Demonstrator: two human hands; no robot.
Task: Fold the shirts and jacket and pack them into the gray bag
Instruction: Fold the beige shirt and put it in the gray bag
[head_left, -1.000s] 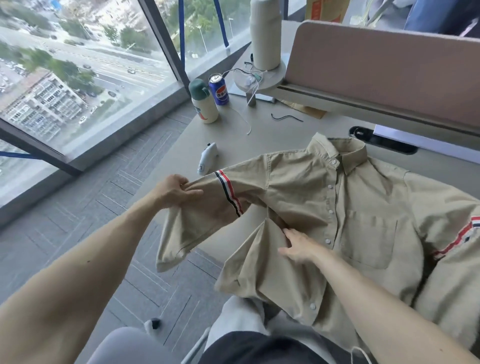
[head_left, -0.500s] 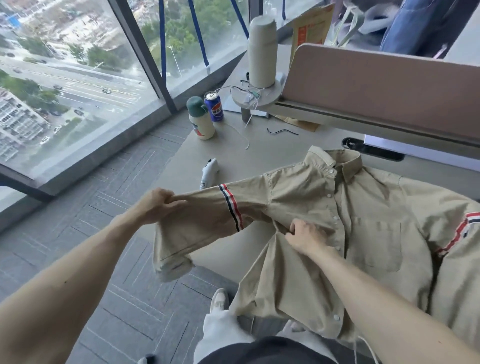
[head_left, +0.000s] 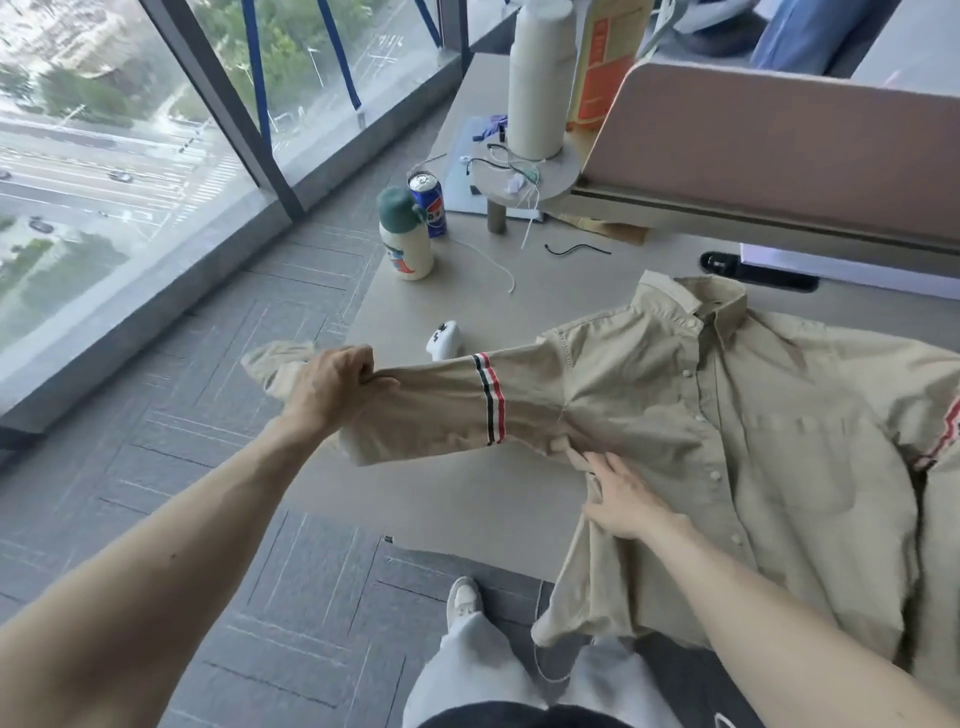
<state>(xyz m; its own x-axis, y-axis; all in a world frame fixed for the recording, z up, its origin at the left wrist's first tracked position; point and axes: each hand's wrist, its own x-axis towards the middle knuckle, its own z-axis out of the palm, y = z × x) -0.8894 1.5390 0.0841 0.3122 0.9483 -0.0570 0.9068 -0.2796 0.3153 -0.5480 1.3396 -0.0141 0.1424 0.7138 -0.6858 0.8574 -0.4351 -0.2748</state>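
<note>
A beige button-up shirt lies face up on the grey table, collar toward the back, its hem hanging over the front edge. My left hand grips its left sleeve near the cuff and holds it stretched out level past the table's left edge; a red, white and dark stripe band circles the sleeve. My right hand lies flat, fingers straight, on the shirt's side just below the armpit. The shirt's other sleeve runs off the right edge of the view. No gray bag is in view.
At the back left of the table stand a cream bottle with a green cap and a blue soda can. A small white device lies near the sleeve. A tall cream cylinder stands on a round shelf beside a beige divider panel. Floor and window lie left.
My left hand has pulled the sleeve out straight and level to the left. My right hand has opened and slid down to press flat below the armpit.
</note>
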